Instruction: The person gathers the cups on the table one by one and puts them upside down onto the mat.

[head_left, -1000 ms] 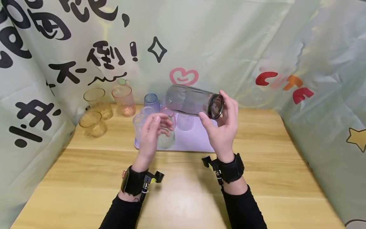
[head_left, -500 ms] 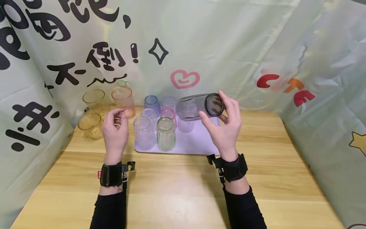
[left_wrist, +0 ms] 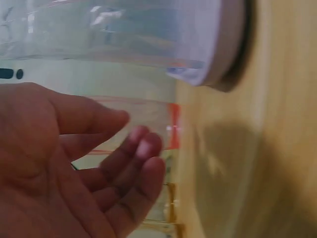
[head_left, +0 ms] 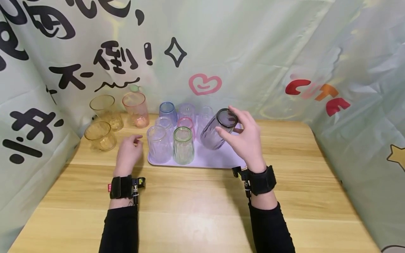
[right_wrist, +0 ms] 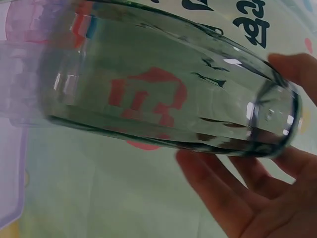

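My right hand (head_left: 245, 138) grips a smoky grey glass (head_left: 216, 130) by its thick-ended upper part, thumb on one side and fingers on the other. The glass leans, its lower end above or on the lilac tray (head_left: 210, 162); contact is hard to tell. Beside it on the tray stand a green glass (head_left: 184, 149), a pink-edged glass (head_left: 186, 124), a blue glass (head_left: 168, 111) and several clear or lilac ones. My left hand (head_left: 129, 153) holds nothing, its fingers loosely bent, just left of the tray. Past those fingers, the left wrist view shows an orange-pink glass (left_wrist: 173, 124).
Two amber glasses (head_left: 100, 137) and the tall orange-pink glass stand on the wooden table (head_left: 190, 207) at the back left, rims up. A printed cloth (head_left: 253, 70) hangs close behind the tray and along both sides.
The grey glass has swung from nearly level to a steep slant and come down toward the tray. My left hand has moved left, away from the glass, and lowered toward the table.
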A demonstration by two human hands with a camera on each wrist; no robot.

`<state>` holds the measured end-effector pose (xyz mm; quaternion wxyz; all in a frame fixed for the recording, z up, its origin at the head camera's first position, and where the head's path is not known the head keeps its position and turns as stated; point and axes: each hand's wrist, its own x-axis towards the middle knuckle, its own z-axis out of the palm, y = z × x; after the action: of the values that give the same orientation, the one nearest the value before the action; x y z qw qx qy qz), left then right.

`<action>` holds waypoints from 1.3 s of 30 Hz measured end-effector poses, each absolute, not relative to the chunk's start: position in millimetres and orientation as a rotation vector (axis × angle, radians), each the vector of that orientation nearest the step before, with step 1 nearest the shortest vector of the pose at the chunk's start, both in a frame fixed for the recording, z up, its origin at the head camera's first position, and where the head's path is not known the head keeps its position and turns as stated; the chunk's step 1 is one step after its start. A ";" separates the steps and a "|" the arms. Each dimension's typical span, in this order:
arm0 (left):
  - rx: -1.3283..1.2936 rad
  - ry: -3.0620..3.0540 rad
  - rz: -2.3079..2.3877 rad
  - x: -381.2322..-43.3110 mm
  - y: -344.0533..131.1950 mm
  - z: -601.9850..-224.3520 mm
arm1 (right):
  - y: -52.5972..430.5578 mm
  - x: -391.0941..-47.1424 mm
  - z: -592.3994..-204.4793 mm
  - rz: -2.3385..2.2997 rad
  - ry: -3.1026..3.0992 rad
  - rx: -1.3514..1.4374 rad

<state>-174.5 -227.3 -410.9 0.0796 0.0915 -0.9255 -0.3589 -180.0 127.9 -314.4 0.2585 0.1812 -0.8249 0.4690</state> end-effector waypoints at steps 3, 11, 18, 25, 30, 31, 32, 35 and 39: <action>0.259 -2.866 -1.085 -174.5 -228.1 -417.2 | 127.9 -181.8 -317.8 1.267 -2.345 0.500; 0.244 -2.910 -1.160 -176.3 -225.5 -427.1 | 123.3 -187.1 -326.5 1.205 -2.563 0.497; 0.222 -2.920 -1.176 -179.5 -222.1 -430.9 | 117.9 -192.7 -335.2 1.120 -2.680 0.567; 0.228 -2.933 -1.177 -179.8 -222.3 -429.6 | 110.7 -196.3 -342.8 1.055 -2.731 0.626; 0.237 -2.933 -1.199 -179.0 -220.6 -427.1 | 107.2 -196.7 -345.8 1.031 -2.765 0.634; 0.240 -2.932 -1.198 -178.8 -220.4 -426.8 | 106.9 -196.7 -346.4 1.030 -2.772 0.628; 0.241 -2.931 -1.198 -178.5 -220.2 -426.6 | 106.8 -196.7 -347.1 1.028 -2.778 0.622; 0.244 -2.933 -1.196 -178.3 -220.3 -426.6 | 107.1 -197.7 -349.2 1.021 -2.777 0.629; 0.248 -2.925 -1.200 -178.1 -220.9 -427.0 | 107.0 -199.2 -350.2 1.008 -2.773 0.655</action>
<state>-178.1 -220.9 -427.0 -0.0149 0.0782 -0.9222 -0.3783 -199.2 107.0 -350.2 0.0597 0.2164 -0.9159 0.3329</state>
